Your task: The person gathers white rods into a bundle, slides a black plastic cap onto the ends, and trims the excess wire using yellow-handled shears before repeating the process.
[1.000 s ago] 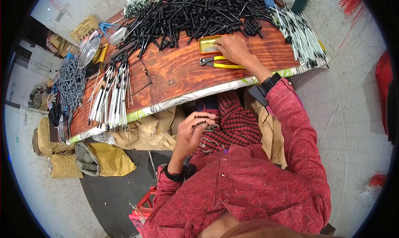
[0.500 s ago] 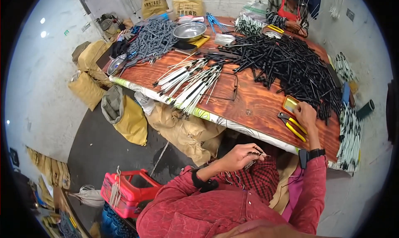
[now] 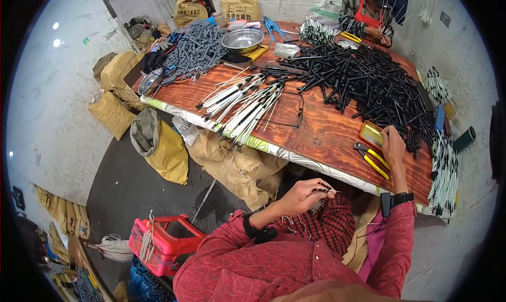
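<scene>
Above my lap, my left hand is closed around a bundle of thin pieces with dark, ridged ends and a pale, thin tip sticking out to the right. Over the table's right front part, my right hand has its fingers curled together, and anything in them is too small or hidden to see. It is beside a small orange-rimmed rectangular box with a yellowish inside. Pliers with yellow handles lie just left of that hand, on the wooden table.
A large heap of black tube-like parts covers the table's right side. White rods with black ends lie fanned near the front edge, beside eyeglasses. Grey parts and a metal bowl lie behind. A co-worker sits across.
My right hand has drawn slightly right, away from the orange-rimmed box, so more of the box shows. My left hand stays closed, almost in place. Another person comes into view at the back left.
</scene>
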Action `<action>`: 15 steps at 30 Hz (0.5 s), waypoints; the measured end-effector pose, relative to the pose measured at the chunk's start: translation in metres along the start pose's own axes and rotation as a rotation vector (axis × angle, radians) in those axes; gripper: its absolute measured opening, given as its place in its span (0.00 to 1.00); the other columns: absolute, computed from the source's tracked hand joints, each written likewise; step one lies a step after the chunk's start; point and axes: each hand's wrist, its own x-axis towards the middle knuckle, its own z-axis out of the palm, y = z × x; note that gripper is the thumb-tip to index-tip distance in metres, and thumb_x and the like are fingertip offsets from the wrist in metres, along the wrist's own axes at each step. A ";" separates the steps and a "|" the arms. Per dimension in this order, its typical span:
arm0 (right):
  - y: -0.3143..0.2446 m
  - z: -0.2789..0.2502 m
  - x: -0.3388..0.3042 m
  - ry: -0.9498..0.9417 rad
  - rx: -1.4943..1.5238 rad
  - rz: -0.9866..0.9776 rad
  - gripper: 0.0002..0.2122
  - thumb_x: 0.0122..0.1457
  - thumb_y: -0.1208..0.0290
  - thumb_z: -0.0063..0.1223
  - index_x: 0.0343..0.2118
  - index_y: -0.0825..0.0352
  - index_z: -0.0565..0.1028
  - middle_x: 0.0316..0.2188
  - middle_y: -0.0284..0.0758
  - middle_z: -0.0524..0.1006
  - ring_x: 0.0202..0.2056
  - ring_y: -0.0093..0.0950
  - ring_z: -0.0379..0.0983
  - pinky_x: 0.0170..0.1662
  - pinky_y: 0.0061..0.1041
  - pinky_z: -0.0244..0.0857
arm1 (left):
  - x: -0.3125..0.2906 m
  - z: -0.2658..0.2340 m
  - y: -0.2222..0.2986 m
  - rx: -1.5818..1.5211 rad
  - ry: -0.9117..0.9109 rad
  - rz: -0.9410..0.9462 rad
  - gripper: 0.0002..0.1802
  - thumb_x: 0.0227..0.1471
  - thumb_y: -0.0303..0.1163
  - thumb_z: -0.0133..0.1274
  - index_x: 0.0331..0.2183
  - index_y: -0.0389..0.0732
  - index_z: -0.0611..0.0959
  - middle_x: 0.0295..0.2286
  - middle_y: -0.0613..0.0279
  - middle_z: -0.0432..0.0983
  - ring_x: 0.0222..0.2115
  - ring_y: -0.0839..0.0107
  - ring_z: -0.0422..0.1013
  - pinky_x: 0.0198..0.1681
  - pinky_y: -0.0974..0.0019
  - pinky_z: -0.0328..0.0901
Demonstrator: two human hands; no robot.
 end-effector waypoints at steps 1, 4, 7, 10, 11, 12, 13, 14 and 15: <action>-0.001 -0.001 0.002 -0.003 0.001 0.005 0.04 0.60 0.72 0.52 0.33 0.66 0.74 0.32 0.40 0.77 0.35 0.44 0.75 0.37 0.39 0.67 | 0.001 -0.001 0.000 0.003 0.001 -0.010 0.10 0.58 0.21 0.48 0.37 0.33 0.84 0.40 0.54 0.80 0.40 0.62 0.78 0.44 0.64 0.71; -0.007 -0.008 0.001 0.098 0.034 -0.125 0.04 0.60 0.73 0.52 0.34 0.66 0.75 0.32 0.41 0.77 0.34 0.43 0.75 0.37 0.36 0.68 | -0.004 0.003 0.001 0.040 -0.005 0.004 0.10 0.58 0.22 0.48 0.36 0.33 0.84 0.40 0.54 0.80 0.40 0.62 0.77 0.44 0.64 0.71; -0.017 -0.021 -0.008 0.059 0.077 -0.053 0.04 0.60 0.74 0.52 0.34 0.67 0.76 0.31 0.40 0.77 0.33 0.38 0.76 0.36 0.32 0.67 | -0.009 0.009 0.005 0.050 -0.002 0.008 0.10 0.58 0.22 0.49 0.36 0.33 0.84 0.40 0.54 0.80 0.41 0.62 0.77 0.45 0.64 0.71; -0.028 -0.035 -0.022 -0.003 0.175 0.020 0.04 0.59 0.76 0.52 0.34 0.68 0.77 0.30 0.39 0.77 0.33 0.33 0.76 0.36 0.28 0.67 | -0.011 0.014 0.009 0.008 -0.005 -0.013 0.09 0.57 0.21 0.49 0.36 0.33 0.84 0.40 0.54 0.80 0.41 0.62 0.77 0.45 0.64 0.71; -0.033 -0.040 -0.031 -0.050 0.250 0.066 0.04 0.59 0.77 0.51 0.34 0.68 0.78 0.30 0.38 0.77 0.33 0.30 0.76 0.36 0.27 0.67 | -0.009 0.014 0.010 0.011 -0.004 -0.021 0.09 0.57 0.21 0.49 0.36 0.33 0.84 0.40 0.54 0.80 0.41 0.62 0.77 0.45 0.64 0.71; -0.040 -0.043 -0.040 -0.105 0.317 0.123 0.05 0.58 0.78 0.51 0.34 0.69 0.78 0.30 0.37 0.78 0.33 0.27 0.76 0.37 0.25 0.67 | -0.009 0.013 0.010 0.000 -0.006 -0.036 0.09 0.56 0.21 0.49 0.36 0.33 0.84 0.40 0.54 0.80 0.41 0.62 0.77 0.46 0.64 0.71; -0.048 -0.046 -0.049 -0.118 0.304 0.152 0.05 0.58 0.78 0.51 0.34 0.69 0.78 0.30 0.37 0.78 0.33 0.27 0.76 0.37 0.25 0.67 | -0.010 0.015 0.009 -0.016 -0.014 -0.057 0.09 0.56 0.20 0.49 0.36 0.33 0.84 0.41 0.54 0.80 0.42 0.62 0.77 0.46 0.64 0.70; -0.061 -0.048 -0.055 -0.158 0.509 0.104 0.06 0.59 0.78 0.51 0.35 0.70 0.79 0.30 0.35 0.77 0.34 0.25 0.74 0.38 0.25 0.66 | -0.009 0.014 0.009 -0.048 -0.033 -0.080 0.09 0.56 0.20 0.49 0.36 0.33 0.84 0.41 0.54 0.80 0.42 0.62 0.77 0.46 0.64 0.70; -0.072 -0.050 -0.065 -0.198 0.710 0.070 0.06 0.59 0.78 0.51 0.36 0.71 0.79 0.30 0.34 0.77 0.34 0.22 0.73 0.39 0.24 0.66 | -0.008 0.011 0.008 -0.036 -0.015 -0.074 0.10 0.55 0.20 0.49 0.36 0.34 0.84 0.41 0.54 0.80 0.42 0.62 0.77 0.47 0.63 0.70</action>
